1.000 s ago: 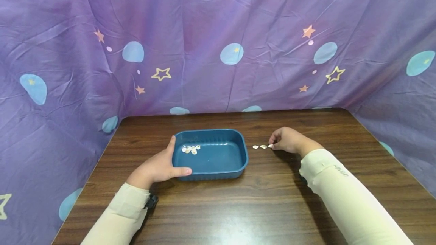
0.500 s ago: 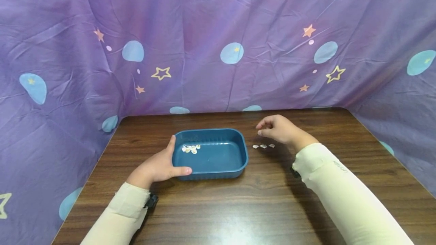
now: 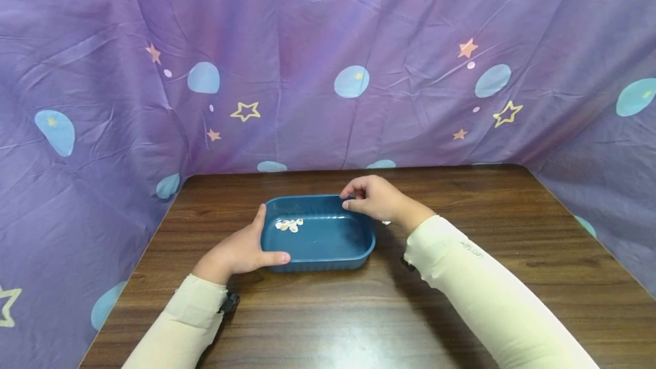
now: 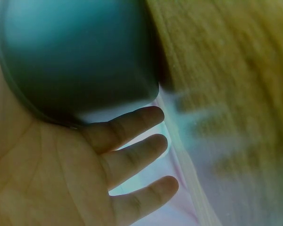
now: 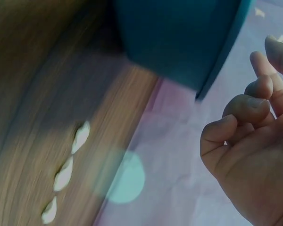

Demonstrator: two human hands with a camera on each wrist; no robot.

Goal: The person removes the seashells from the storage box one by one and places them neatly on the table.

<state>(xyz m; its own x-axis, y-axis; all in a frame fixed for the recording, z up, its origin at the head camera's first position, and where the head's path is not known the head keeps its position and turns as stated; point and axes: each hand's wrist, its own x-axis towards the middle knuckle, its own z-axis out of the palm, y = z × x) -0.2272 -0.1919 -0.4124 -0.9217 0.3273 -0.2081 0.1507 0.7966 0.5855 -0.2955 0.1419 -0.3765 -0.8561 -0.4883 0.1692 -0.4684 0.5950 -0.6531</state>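
A blue rectangular plastic basin (image 3: 323,255) stands on the wooden table. Inside, at its left end, lie several small white shells (image 3: 289,225). My left hand (image 3: 238,252) rests against the basin's left end, thumb along the front rim and fingers straight along the side. In the left wrist view, fingers (image 4: 137,157) stretch out below the basin (image 4: 80,52). Above the basin's right back corner hovers my right hand (image 3: 379,198); nothing shows between its thumb and index finger. Three more shells (image 5: 63,174) lie in a row on the table, mostly hidden in the head view by the right hand.
The wooden table (image 3: 318,312) runs back to a purple curtain (image 3: 297,33) printed with stars and blue ovals, which also hangs at both sides. Dark wrist devices (image 3: 229,302) sit at the cuffs of the pale sleeves.
My right hand let go of the third shell, leaving it at the row's right end, then rose and moved left over the basin's corner. The left hand stayed put.
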